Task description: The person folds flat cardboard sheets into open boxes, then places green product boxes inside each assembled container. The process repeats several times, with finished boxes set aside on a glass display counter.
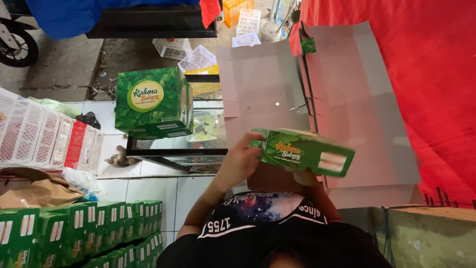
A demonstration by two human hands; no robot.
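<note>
My left hand (239, 161) grips the left end of a flat green cardboard box (303, 151) with a leaf pattern and a white window strip. I hold the box tilted, in front of my chest. My right hand (308, 177) is mostly hidden beneath the box's right half and supports it from below. Directly behind the box lies a stack of flat grey unfolded cardboard sheets (347, 99), resting on a red cloth (436, 74).
A larger folded green box (153, 101) stands on a glass-topped black frame table (173, 151). Several green boxes (79, 228) are stacked at the bottom left. White plastic crates (44, 134), a brown paper bag (34, 191) and a small cat (119, 159) lie to the left.
</note>
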